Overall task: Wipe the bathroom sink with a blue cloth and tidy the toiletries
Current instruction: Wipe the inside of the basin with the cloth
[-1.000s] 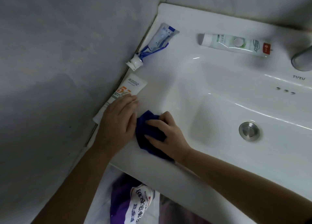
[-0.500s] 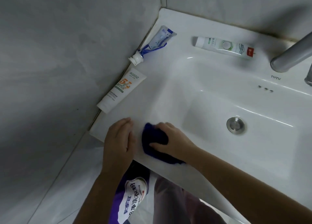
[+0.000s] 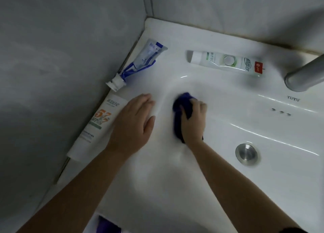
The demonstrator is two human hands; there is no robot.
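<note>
Clutching blue cloth, right hand presses TUTU sink; left hand flat, released, beside "57" tube.

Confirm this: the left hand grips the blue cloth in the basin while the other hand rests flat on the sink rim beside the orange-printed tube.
Hands swapped: the head view shows the right hand gripping the blue cloth in the basin; the left hand rests flat on the sink rim beside the orange-printed tube.

The head-worn camera looks down, close over the glossy white ceramic sink, toward the grey wall corner beyond the grip of the right hand.
</note>
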